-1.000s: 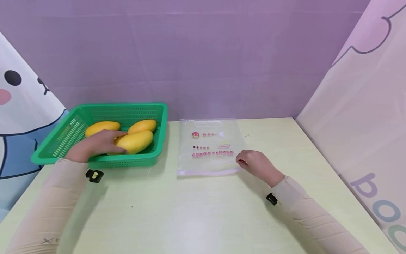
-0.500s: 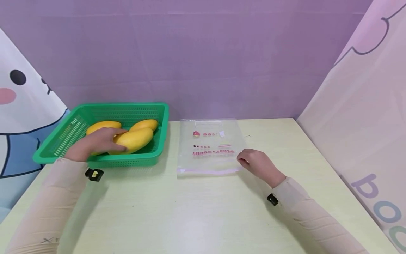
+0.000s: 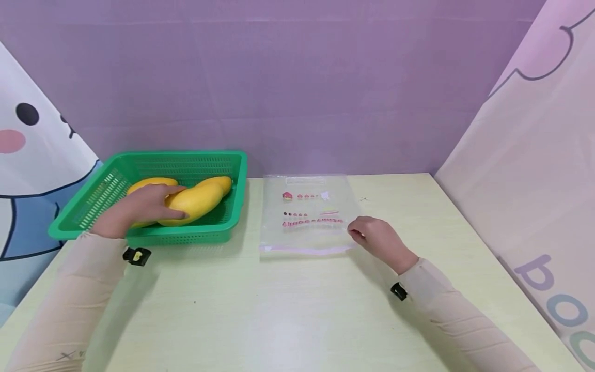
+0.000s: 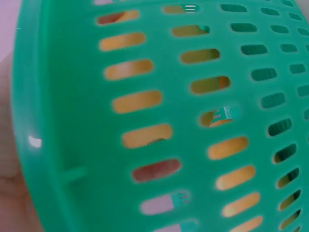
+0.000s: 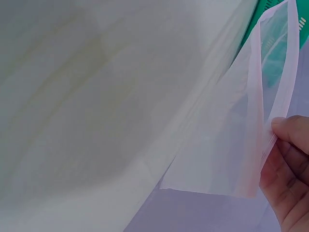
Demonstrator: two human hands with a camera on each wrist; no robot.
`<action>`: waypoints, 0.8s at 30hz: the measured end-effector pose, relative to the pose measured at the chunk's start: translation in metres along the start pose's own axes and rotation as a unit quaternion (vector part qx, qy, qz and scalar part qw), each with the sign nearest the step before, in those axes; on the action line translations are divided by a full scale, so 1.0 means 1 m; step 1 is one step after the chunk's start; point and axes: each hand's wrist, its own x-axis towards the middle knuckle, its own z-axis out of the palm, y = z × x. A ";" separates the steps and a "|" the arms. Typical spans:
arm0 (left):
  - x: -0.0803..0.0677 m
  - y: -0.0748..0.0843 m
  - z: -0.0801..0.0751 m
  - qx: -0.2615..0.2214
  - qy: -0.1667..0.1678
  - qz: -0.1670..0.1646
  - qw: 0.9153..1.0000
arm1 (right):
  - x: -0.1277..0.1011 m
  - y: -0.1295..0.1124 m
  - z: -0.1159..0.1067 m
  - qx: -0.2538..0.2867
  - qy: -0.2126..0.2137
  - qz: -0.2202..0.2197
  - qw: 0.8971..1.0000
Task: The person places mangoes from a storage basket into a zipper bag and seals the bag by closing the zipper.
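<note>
Both arms (image 3: 60, 305) reach forward, left hand (image 3: 146, 204) curved wide, right hand (image 3: 377, 240) pinching

By the head camera, the table (image 3: 279, 310) is looked down on from its near side, forward to the purple cloth (image 3: 302, 77) at the far end. By the left wrist camera, the green basket (image 4: 72, 121) is faced from very close, and almost the whole frame is filled by it. By the right wrist camera, the plastic bag (image 5: 217, 159) is viewed near and aslant. The green basket is shared by all three views, the plastic bag by head and right wrist.
</note>
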 end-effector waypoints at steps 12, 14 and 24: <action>0.000 0.000 0.000 0.031 0.030 0.009 0.999 | 0.000 0.001 -0.001 0.007 0.023 -0.004 1.000; 0.000 0.000 0.000 0.033 0.031 0.006 0.999 | 0.000 0.001 -0.001 0.008 0.027 -0.004 1.000; -0.001 0.001 -0.003 0.010 0.034 -0.025 0.999 | 0.001 0.002 -0.001 0.004 0.048 -0.012 0.999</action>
